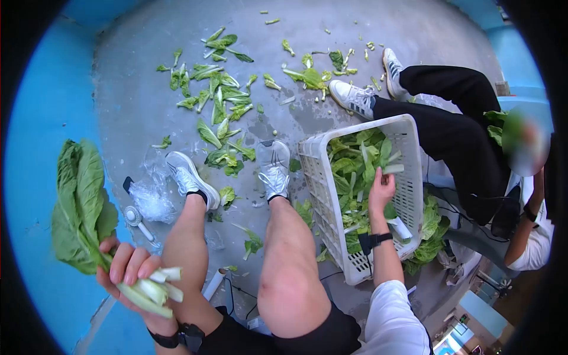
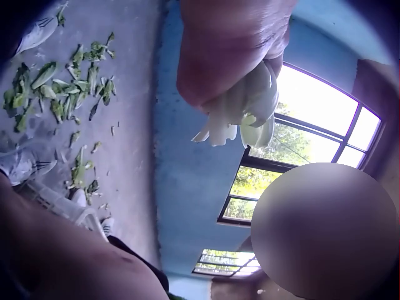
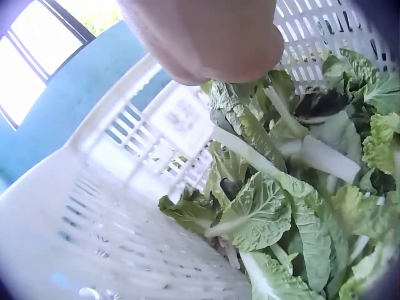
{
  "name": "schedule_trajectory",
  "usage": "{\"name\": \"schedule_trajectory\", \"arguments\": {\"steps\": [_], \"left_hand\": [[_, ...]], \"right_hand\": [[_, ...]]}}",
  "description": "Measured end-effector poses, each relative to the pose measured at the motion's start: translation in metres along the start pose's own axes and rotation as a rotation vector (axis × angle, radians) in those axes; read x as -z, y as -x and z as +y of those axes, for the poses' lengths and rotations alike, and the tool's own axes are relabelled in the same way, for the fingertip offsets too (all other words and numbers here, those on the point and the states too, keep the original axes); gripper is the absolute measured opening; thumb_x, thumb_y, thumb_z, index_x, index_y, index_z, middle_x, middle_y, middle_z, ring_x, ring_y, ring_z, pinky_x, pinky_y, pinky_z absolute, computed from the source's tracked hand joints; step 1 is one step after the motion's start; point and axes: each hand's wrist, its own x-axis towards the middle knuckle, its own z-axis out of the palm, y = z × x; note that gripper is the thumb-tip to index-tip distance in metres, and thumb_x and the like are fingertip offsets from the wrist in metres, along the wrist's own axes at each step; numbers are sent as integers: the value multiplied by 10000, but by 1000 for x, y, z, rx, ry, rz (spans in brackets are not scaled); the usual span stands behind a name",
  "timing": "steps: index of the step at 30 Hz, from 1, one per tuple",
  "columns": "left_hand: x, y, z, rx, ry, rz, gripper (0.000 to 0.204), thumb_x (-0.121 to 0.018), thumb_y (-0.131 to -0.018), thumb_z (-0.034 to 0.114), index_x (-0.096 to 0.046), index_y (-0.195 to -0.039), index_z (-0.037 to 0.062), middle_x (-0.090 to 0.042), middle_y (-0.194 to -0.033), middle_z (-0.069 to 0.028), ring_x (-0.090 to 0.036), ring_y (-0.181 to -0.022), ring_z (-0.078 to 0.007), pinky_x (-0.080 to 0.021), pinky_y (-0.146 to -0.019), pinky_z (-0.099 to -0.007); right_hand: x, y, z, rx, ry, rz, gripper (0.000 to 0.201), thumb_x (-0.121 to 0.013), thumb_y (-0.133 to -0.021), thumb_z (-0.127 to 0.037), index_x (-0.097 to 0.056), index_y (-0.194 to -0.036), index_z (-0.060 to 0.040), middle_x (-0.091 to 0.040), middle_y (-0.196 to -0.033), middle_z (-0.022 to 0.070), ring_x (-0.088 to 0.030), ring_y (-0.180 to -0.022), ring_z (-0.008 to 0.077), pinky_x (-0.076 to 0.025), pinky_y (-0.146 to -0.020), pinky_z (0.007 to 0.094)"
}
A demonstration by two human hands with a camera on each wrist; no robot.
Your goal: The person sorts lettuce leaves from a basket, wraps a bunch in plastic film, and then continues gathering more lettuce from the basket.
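My left hand [image 1: 131,266] grips a bunch of cabbage leaves [image 1: 80,207] by the pale stalks. The broad green blades hang out past the index-finger side, and the cut stalk ends [image 2: 222,128] stick out the other side of the fist. My right hand [image 1: 381,192] is inside a white plastic basket [image 1: 316,177], with thumb and fingertips pinching a cabbage leaf [image 1: 393,168] by its white stalk. Loose cabbage leaves [image 3: 262,212] fill much of the basket beneath that hand. In the right wrist view the fingertips are hidden behind the hand.
Scattered leaves [image 1: 222,100] and trimmings cover the grey floor ahead of my shoes [image 1: 192,177]. Crumpled clear plastic [image 1: 155,198] and a small white handheld fan [image 1: 133,217] lie at the left. Another person's legs [image 1: 449,136] extend beyond the basket. More greens [image 1: 431,236] lie beside it.
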Motion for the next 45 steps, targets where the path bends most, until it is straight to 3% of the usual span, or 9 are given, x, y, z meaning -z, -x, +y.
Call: {"name": "schedule_trajectory", "arguments": {"steps": [5,10,15,20,25,32,35,40,45], "left_hand": [[-14,16,0,9,16,17,255,-545,-935,183,-489,-1141,43,-478,-751,0,-444,-708,-126,-372,-743,-312],[-28,41,5,27,-30,17,258,-540,-935,193,-532,-1143,40,-481,-753,1,-447,-705,-126,-388,-750,-312],[-44,69,6,97,-213,65,208,-548,-928,194,-556,-1097,72,-503,-744,-8,-497,-727,-154,-447,-796,-356],[-74,90,-9,266,-507,75,201,-606,-904,221,-595,-997,43,-602,-829,-27,-585,-824,-152,-487,-772,-302],[-72,91,-38,371,-674,27,239,-635,-896,254,-616,-1000,40,-631,-897,-40,-613,-828,-145,-514,-754,-291],[-79,119,-61,243,-703,-147,295,-695,-867,200,-615,-1106,47,-641,-1016,-18,-607,-918,-97,-492,-770,-249],[-132,153,-44,245,-517,-36,370,-687,-876,165,-557,-1197,37,-603,-1110,-22,-585,-971,-91,-483,-809,-247],[-94,138,-43,178,-665,-168,343,-674,-885,160,-567,-1186,36,-607,-1101,-23,-585,-973,-89,-482,-813,-243],[-83,131,-39,250,-660,-105,312,-673,-880,177,-598,-1140,20,-629,-1048,-30,-599,-943,-95,-492,-791,-250]], "right_hand": [[70,24,-39,-51,3,17,286,-615,-925,-267,-620,-932,19,-589,-694,46,-516,-620,108,-409,-554,268],[119,26,-27,-230,-436,-329,368,-591,-942,-290,-560,-1167,-1,-635,-892,80,-605,-753,85,-481,-618,235],[176,42,-101,-230,-1052,-584,505,-585,-939,-332,-479,-1298,8,-608,-1099,98,-613,-903,152,-525,-802,288],[198,65,-166,46,-895,-545,239,-550,-919,-11,-511,-1154,13,-652,-1068,146,-643,-861,157,-524,-787,268],[228,102,-266,148,-1104,-672,331,-566,-914,-8,-398,-1199,1,-647,-1074,178,-645,-864,173,-526,-790,289],[229,160,-344,329,-1037,-779,282,-653,-879,-70,-539,-1126,8,-639,-917,61,-637,-822,123,-515,-689,239],[231,175,-356,395,-897,-704,196,-699,-844,-90,-615,-1010,-28,-641,-894,44,-617,-772,112,-503,-637,229],[233,186,-364,662,-788,-505,139,-719,-813,-89,-676,-917,-7,-620,-925,88,-630,-773,175,-511,-639,265],[235,175,-354,863,-764,-664,142,-705,-821,-84,-687,-931,3,-635,-933,100,-637,-808,215,-512,-726,310]]}}
